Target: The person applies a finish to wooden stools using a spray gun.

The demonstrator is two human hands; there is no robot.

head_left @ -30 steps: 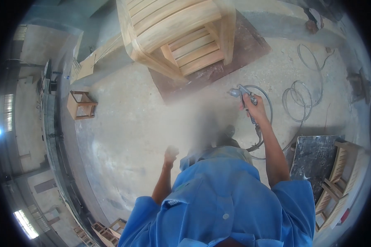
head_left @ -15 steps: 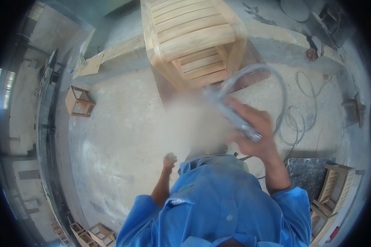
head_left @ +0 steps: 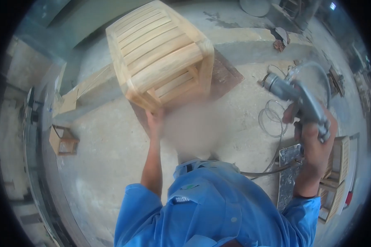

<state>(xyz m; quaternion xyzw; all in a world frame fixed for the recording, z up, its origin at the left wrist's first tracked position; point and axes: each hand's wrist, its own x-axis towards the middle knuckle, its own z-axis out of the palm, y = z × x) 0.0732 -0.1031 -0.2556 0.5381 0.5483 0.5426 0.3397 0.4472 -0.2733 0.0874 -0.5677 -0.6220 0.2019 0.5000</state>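
My left hand [head_left: 154,119] grips the lower edge of the slatted wooden stool [head_left: 160,53] on its floor board — my right hand [head_left: 315,142] is clenched round the spray gun [head_left: 294,96]. Risk: the trailing hose [head_left: 272,117] snagging — or the stool tipping.

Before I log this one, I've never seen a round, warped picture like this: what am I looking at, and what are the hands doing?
The camera sits on a person's head and looks down, so the wide lens bends everything into a circle. The blue work shirt at the bottom is that person's own. Their left hand reaches forward to the lower edge of a pale slatted wooden stool, which stands on a brown board on the dusty concrete floor. Their right hand grips a grey metal spray gun, raised to the side, with a grey hose trailing from it. More slatted wooden pieces lie at the right, and a small wooden frame sits at the left.
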